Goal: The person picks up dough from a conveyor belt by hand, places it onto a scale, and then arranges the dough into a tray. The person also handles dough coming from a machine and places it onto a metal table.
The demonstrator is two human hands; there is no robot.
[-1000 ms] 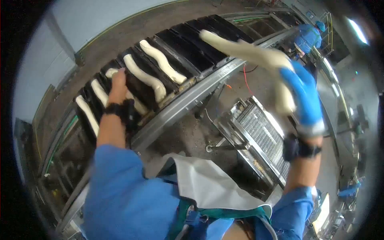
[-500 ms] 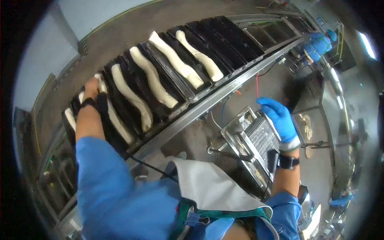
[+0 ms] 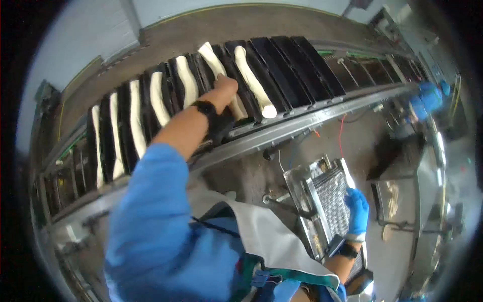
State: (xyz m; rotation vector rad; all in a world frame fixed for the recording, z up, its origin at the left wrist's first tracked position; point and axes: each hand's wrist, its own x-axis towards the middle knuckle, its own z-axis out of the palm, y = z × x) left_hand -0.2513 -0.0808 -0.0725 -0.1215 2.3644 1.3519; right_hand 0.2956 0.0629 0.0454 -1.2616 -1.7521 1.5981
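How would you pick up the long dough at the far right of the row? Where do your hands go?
I'd come from above, because the dough lies lengthwise down in its black pan. It's long and looks soft, so I'd use two hands, one under each end, starting with the fat, round end nearest the person.
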